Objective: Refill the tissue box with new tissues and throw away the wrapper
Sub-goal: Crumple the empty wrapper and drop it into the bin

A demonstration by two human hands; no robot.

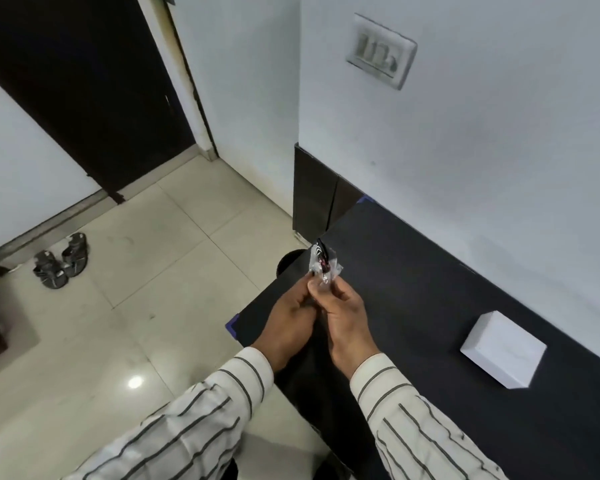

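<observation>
A crumpled clear plastic wrapper point(324, 263) with black and red print is pinched between the fingertips of both hands, above the left end of the dark table point(430, 289). My left hand point(288, 323) and my right hand point(345, 317) are pressed close together, both closed on the wrapper. A white tissue box point(503, 349) sits on the table to the right, well apart from my hands. A dark round bin rim point(288, 263) shows on the floor just beyond the table's left edge, mostly hidden by the table and my hands.
The table stands against a white wall with a switch plate point(381, 51). A tiled floor point(153, 271) spreads to the left, with a pair of sandals point(61, 261) near a dark doorway point(94, 98). A dark panel point(314, 192) stands at the wall corner.
</observation>
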